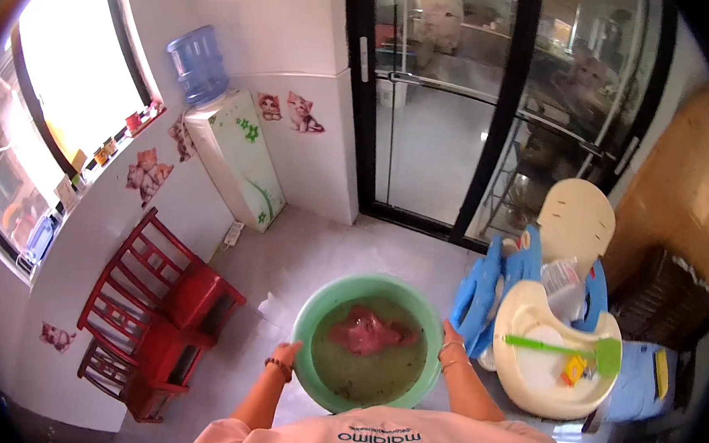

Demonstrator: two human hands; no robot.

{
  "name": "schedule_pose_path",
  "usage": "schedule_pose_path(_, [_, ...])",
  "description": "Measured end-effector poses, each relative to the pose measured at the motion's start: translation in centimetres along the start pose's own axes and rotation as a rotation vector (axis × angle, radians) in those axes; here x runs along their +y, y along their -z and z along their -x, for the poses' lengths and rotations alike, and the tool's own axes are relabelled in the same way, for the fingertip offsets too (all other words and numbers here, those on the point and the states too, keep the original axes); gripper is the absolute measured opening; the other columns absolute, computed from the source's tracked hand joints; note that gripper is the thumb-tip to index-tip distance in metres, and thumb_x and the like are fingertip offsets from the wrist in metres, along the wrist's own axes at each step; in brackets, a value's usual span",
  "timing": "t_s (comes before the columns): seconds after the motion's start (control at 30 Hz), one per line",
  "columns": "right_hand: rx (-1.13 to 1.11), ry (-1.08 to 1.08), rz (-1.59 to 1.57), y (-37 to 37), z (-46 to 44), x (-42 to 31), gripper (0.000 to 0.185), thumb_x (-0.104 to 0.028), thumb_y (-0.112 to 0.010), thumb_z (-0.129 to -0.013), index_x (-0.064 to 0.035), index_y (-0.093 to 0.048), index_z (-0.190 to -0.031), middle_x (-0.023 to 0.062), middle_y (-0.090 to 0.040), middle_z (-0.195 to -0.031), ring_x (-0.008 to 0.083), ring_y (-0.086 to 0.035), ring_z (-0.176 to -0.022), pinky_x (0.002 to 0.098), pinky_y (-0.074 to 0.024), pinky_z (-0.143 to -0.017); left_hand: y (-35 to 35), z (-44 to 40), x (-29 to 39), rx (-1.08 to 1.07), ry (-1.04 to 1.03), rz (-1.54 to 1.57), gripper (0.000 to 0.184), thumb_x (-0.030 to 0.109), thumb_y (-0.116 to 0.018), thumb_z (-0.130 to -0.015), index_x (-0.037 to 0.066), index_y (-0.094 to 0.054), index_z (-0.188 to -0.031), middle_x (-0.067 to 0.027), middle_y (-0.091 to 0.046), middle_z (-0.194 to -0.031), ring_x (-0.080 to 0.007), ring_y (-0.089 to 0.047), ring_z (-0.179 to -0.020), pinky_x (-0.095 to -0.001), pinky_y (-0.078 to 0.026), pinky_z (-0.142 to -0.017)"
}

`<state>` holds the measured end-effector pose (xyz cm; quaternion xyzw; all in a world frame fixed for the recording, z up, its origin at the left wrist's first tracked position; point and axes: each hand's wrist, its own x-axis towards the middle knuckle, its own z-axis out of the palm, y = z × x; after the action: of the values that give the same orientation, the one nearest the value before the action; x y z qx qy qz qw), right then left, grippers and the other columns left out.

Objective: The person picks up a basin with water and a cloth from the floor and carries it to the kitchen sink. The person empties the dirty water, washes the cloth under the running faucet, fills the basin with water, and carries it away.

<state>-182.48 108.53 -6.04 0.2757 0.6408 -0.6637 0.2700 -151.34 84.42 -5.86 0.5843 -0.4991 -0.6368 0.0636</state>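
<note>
A round green basin (pixel 306 334) is in front of my body, with murky water (pixel 367 381) inside. In the water lies a bunched red cloth (pixel 366 332), partly above the surface. My left hand (pixel 286 354) grips the basin's left side, a dark bead bracelet at its wrist. On the opposite side my right hand (pixel 451 339) grips the rim, with thin bangles at the wrist. The fingers of both hands are partly hidden by the basin's edge. Whether the basin rests on anything underneath cannot be seen.
Red wooden chairs (pixel 167 323) stand at the left wall. To the right, a cream high chair tray (pixel 516 384) carries a green fly swatter (pixel 608 356) and a small yellow box (pixel 573 370). A water dispenser (pixel 238 162) and black-framed sliding glass doors (pixel 440 145) are ahead.
</note>
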Motion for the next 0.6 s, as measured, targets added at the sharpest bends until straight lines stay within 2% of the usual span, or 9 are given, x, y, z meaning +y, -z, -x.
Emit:
schedule_pose_path(0.07, [-0.085, -0.027, 0.024, -1.6, -3.4, -0.1, 0.042, -0.032, -0.058, -0.068, 0.0044, -0.053, -0.087, 0.0113, -0.055, -0.081, 0.0215, -0.053, -0.069, 0.0341, -0.0429, -0.062, -1.5, -0.7, 4.2, 0.045, -0.026, 0.137, 0.037, 0.030, -0.053, -0.070, -0.005, -0.054, -0.082, -0.0131, -0.056, -0.072, -0.0207, -0.053, -0.058, -0.0347, -0.041, -0.050])
schedule_pose_path(0.23, [-0.395, -0.112, -0.143, -12.2, -9.1, -5.7, 0.043, -0.033, -0.055, -0.070, 0.0052, -0.052, -0.090, 0.0113, -0.056, -0.083, 0.0231, -0.055, -0.070, 0.0343, -0.0445, -0.063, -1.9, -8.4, 11.5, 0.233, -0.061, 0.253, 0.038, 0.028, -0.054, -0.069, -0.007, -0.053, -0.085, -0.0132, -0.056, -0.073, -0.0222, -0.054, -0.063, -0.0363, -0.043, -0.053])
schedule_pose_path(0.27, [-0.438, -0.130, -0.159, -13.8, -10.1, -6.2, 0.043, -0.033, -0.055, -0.071, 0.0054, -0.052, -0.090, 0.0113, -0.056, -0.084, 0.0232, -0.055, -0.070, 0.0340, -0.0448, -0.063, -0.9, -11.2, 12.1, 0.128, -0.128, 0.297, 0.039, 0.030, -0.053, -0.070, -0.006, -0.054, -0.085, -0.0129, -0.057, -0.075, -0.0232, -0.054, -0.066, -0.0369, -0.043, -0.057])
schedule_pose_path(0.3, [-0.435, -0.146, -0.125, -15.4, -8.8, -7.8, 0.043, -0.033, -0.055, -0.071, 0.0054, -0.052, -0.090, 0.0113, -0.056, -0.084, 0.0232, -0.055, -0.070, 0.0340, -0.0448, -0.063, 1.4, -18.3, 10.5, 0.158, -0.135, 0.242, 0.031, 0.022, -0.053, -0.071, -0.005, -0.054, -0.086, -0.0144, -0.056, -0.079, -0.0268, -0.055, -0.067, -0.0384, -0.043, -0.060])
schedule_pose_path(0.33, [-0.442, -0.205, -0.143, -17.5, -6.0, -10.2, 0.038, -0.030, -0.053, -0.073, 0.0035, -0.051, -0.092, 0.0111, -0.056, -0.087, 0.0239, -0.054, -0.075, 0.0354, -0.0445, -0.067, 0.8, -15.8, 15.4, 0.201, -0.076, 0.263, 0.031, 0.023, -0.053, -0.072, -0.005, -0.054, -0.085, -0.0136, -0.056, -0.077, -0.0255, -0.054, -0.065, -0.0371, -0.043, -0.058])
schedule_pose_path(0.37, [-0.449, -0.261, -0.167, -19.4, -4.7, -11.7, 0.033, -0.027, -0.051, -0.076, 0.0015, -0.050, -0.093, 0.0110, -0.055, -0.089, 0.0246, -0.053, -0.079, 0.0369, -0.0443, -0.071, 2.8, -20.1, 16.1, 0.281, -0.211, -0.119, 0.032, 0.025, -0.053, -0.071, -0.004, -0.055, -0.084, -0.0129, -0.056, -0.076, -0.0240, -0.054, -0.063, -0.0357, -0.042, -0.057])
schedule_pose_path(0.43, [-0.513, -0.287, -0.155, -22.7, -6.2, -11.3, 0.032, -0.025, -0.050, -0.076, 0.0010, -0.050, -0.094, 0.0110, -0.055, -0.090, 0.0245, -0.053, -0.080, 0.0373, -0.0443, -0.071, 4.6, -21.8, 20.7, 0.344, -0.337, -0.260, 0.037, 0.030, -0.054, -0.069, -0.004, -0.055, -0.085, -0.0121, -0.056, -0.075, -0.0222, -0.053, -0.064, -0.0348, -0.041, -0.058])
schedule_pose_path(0.53, [-0.582, -0.312, -0.100, -27.4, -7.0, -11.5, 0.027, -0.023, -0.049, -0.078, -0.0017, -0.051, -0.094, 0.0108, -0.055, -0.091, 0.0242, -0.053, -0.083, 0.0398, -0.0430, -0.074, 6.1, -21.6, 29.4, 0.419, -0.240, -0.345, 0.038, 0.033, -0.054, -0.069, -0.001, -0.055, -0.087, -0.0112, -0.056, -0.080, -0.0223, -0.053, -0.067, -0.0358, -0.040, -0.059])
schedule_pose_path(0.6, [-0.683, -0.483, -0.077, -30.1, -4.7, -13.0, 0.028, -0.025, -0.051, -0.076, -0.0039, -0.051, -0.094, 0.0102, -0.054, -0.091, 0.0249, -0.052, -0.084, 0.0439, -0.0413, -0.074, 6.2, -21.7, 33.1, 0.511, -0.279, -0.144, 0.038, 0.036, -0.054, -0.067, 0.000, -0.059, -0.079, -0.0092, -0.057, -0.067, -0.0196, -0.054, -0.064, -0.0311, -0.041, -0.060])
